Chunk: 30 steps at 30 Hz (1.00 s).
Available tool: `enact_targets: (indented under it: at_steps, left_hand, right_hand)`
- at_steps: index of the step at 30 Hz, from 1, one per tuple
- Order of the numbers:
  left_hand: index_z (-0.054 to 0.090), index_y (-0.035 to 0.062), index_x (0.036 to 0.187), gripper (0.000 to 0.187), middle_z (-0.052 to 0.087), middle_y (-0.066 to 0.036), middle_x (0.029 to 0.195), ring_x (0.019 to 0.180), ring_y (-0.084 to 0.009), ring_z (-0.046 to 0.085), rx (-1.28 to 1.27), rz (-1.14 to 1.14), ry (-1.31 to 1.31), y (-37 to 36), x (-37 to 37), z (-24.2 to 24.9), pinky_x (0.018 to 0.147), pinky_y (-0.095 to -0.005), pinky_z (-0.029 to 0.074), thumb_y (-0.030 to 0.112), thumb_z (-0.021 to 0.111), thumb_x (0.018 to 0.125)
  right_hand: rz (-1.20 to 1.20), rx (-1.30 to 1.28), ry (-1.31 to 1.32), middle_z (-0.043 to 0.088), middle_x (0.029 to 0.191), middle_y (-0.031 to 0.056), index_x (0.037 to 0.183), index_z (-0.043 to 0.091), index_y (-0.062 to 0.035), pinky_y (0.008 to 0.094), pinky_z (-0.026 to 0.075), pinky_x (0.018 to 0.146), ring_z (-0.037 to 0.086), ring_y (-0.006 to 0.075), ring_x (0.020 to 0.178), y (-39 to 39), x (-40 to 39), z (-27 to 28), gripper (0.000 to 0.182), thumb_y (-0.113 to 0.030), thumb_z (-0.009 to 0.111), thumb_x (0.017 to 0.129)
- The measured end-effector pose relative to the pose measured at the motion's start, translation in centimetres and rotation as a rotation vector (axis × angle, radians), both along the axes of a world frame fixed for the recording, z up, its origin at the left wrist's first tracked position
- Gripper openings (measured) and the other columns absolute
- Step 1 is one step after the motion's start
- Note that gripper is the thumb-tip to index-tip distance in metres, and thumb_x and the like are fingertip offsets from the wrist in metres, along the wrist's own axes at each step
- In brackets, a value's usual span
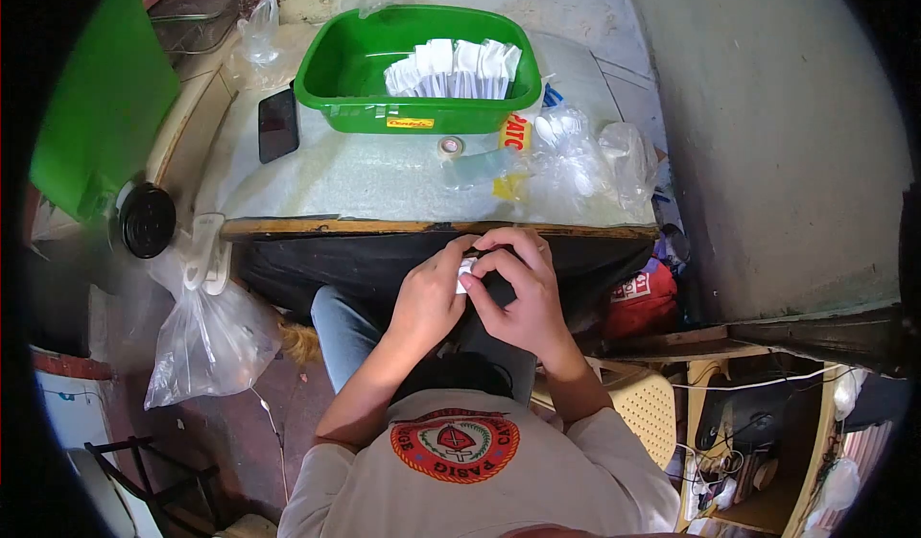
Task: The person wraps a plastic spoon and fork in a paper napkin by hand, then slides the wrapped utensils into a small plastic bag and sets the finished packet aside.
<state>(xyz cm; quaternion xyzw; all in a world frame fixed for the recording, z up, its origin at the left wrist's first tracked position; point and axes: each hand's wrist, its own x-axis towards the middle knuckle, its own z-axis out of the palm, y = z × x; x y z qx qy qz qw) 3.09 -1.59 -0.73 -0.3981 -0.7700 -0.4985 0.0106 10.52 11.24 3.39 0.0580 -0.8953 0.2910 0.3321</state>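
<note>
My left hand [429, 293] and my right hand [521, 293] meet over my lap, just below the table's front edge. Between their fingertips they hold a small white item [466, 275], partly covered by the fingers. Both hands have curled fingers closed on it. Beyond them on the table stands a green basin [331, 106], with a row of folded white pieces [451, 70] inside at its right. A tape roll [450, 146] lies in front of the basin.
A black phone [278, 126] lies left of the basin. Clear plastic bags [576, 159] and a yellow-red wrapper [514, 133] are at the right of the table [336, 183]. A filled plastic bag [213, 341] hangs at the left. A grey wall [777, 135] stands at the right.
</note>
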Motion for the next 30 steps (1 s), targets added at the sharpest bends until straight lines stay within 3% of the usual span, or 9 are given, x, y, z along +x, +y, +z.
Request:
enact_targets:
  at_steps: [10,16,18,20,23,24,26,27,30]
  left_hand:
    - [0.051,0.0010,0.119,0.049,0.064,-0.024,0.097,0.091,-0.0414,0.063,-0.028,-0.012,0.035,-0.1,0.0,0.2,0.078,-0.0474,0.051,-0.008,0.057,0.072]
    - [0.051,0.0003,0.119,0.048,0.064,-0.023,0.095,0.089,-0.0405,0.064,0.075,-0.124,-0.195,-0.3,-0.7,-0.5,0.077,-0.0453,0.051,-0.009,0.055,0.072]
    - [0.058,-0.0024,0.105,0.034,0.063,-0.016,0.084,0.074,-0.0294,0.066,0.148,-0.324,-0.237,-0.6,-1.0,-1.1,0.069,-0.0360,0.051,-0.009,0.054,0.071]
    - [0.061,-0.0037,0.092,0.019,0.063,-0.011,0.081,0.064,-0.0225,0.062,0.090,-0.391,-0.368,-0.7,-1.2,-0.9,0.060,-0.0297,0.050,-0.007,0.053,0.075]
    - [0.049,-0.0006,0.117,0.031,0.064,-0.007,0.080,0.059,-0.0082,0.059,0.156,-0.569,-0.775,-0.9,-1.1,0.3,0.050,-0.0188,0.045,0.001,0.052,0.086]
    - [0.049,-0.0006,0.117,0.031,0.064,-0.007,0.080,0.059,-0.0082,0.059,0.158,-0.567,-0.777,-0.9,-1.3,0.3,0.050,-0.0188,0.045,0.001,0.052,0.086]
    - [0.034,-0.0025,0.136,0.052,0.063,-0.009,0.082,0.066,-0.0122,0.064,0.119,-0.744,-0.895,-0.7,-1.8,-0.2,0.050,-0.0211,0.048,0.001,0.053,0.088]
    - [0.032,-0.0016,0.137,0.051,0.063,-0.009,0.082,0.067,-0.0112,0.064,0.155,-0.764,-0.946,-0.5,-1.8,-0.2,0.050,-0.0201,0.048,0.006,0.055,0.092]
    - [0.033,-0.0016,0.136,0.052,0.064,-0.010,0.087,0.067,-0.0118,0.064,0.205,-0.806,-1.030,-0.5,-2.1,0.3,0.051,-0.0205,0.048,0.007,0.059,0.092]
  right_hand:
    - [0.218,-0.482,-0.077,0.060,0.095,0.0116,0.074,0.059,0.0007,0.0295,0.047,0.078,0.061,0.0237,0.088,1.3,-0.9,-2.1,0.012,0.001,0.071,0.072]
    - [-0.004,-0.227,0.065,0.060,0.107,0.0125,0.093,0.065,-0.0047,0.0354,0.044,0.091,0.059,0.0273,0.101,0.7,0.6,1.7,0.022,-0.002,0.073,0.073]
    - [0.309,0.184,-0.094,0.059,0.119,0.0094,0.108,0.066,-0.0080,0.0382,0.043,0.096,0.058,0.0285,0.107,1.6,0.7,3.0,0.038,-0.008,0.075,0.071]
    - [0.333,0.255,-0.154,0.060,0.123,0.0053,0.114,0.067,-0.0097,0.0395,0.043,0.098,0.058,0.0259,0.110,2.2,0.4,2.3,0.044,-0.010,0.075,0.071]
    - [0.388,0.332,-0.094,0.068,0.107,0.0036,0.105,0.071,-0.0092,0.0373,0.047,0.090,0.064,0.0214,0.097,3.4,0.0,1.7,0.031,-0.006,0.071,0.074]
    - [0.391,0.332,-0.097,0.068,0.107,0.0036,0.105,0.071,-0.0092,0.0373,0.047,0.090,0.064,0.0214,0.097,3.5,-0.1,1.7,0.031,-0.006,0.071,0.074]
    - [0.426,0.222,-0.170,0.069,0.097,0.0044,0.101,0.071,-0.0083,0.0339,0.050,0.081,0.065,0.0210,0.087,3.7,-0.1,1.7,0.026,-0.006,0.071,0.076]
    - [0.408,0.231,-0.132,0.068,0.088,0.0073,0.097,0.071,-0.0060,0.0326,0.051,0.071,0.066,0.0230,0.079,3.6,-0.2,2.0,0.021,-0.004,0.071,0.076]
    - [0.367,0.110,-0.107,0.066,0.084,0.0098,0.092,0.069,-0.0032,0.0332,0.052,0.066,0.065,0.0255,0.075,3.6,-0.5,1.1,0.018,-0.001,0.071,0.075]
